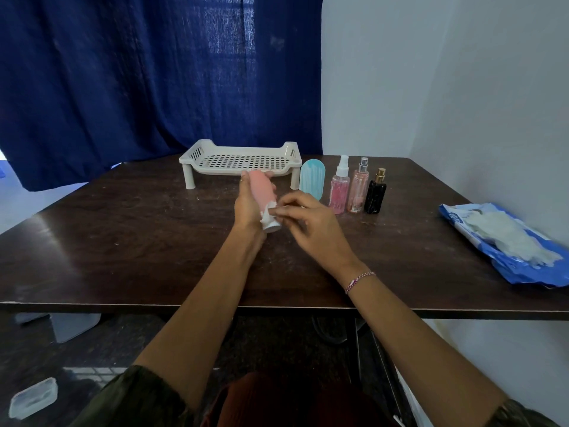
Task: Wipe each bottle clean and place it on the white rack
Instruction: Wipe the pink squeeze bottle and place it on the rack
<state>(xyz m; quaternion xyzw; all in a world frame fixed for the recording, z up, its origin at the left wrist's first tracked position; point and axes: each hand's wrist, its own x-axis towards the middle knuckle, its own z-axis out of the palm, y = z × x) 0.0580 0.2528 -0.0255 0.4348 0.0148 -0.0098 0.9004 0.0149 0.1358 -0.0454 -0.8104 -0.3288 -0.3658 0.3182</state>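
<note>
My left hand grips a pink bottle with a white cap, tilted above the middle of the dark table. My right hand pinches a small white wipe against the bottle's lower end near the cap. Behind them the white perforated rack stands on short legs with nothing on it. To its right stand a teal bottle, a clear spray bottle with pink liquid, a taller pink spray bottle and a black bottle with a gold cap.
A blue pack of wipes with white wipes on top lies at the table's right edge. A blue curtain hangs behind the table and a white wall is on the right. Clear plastic containers lie on the floor at left.
</note>
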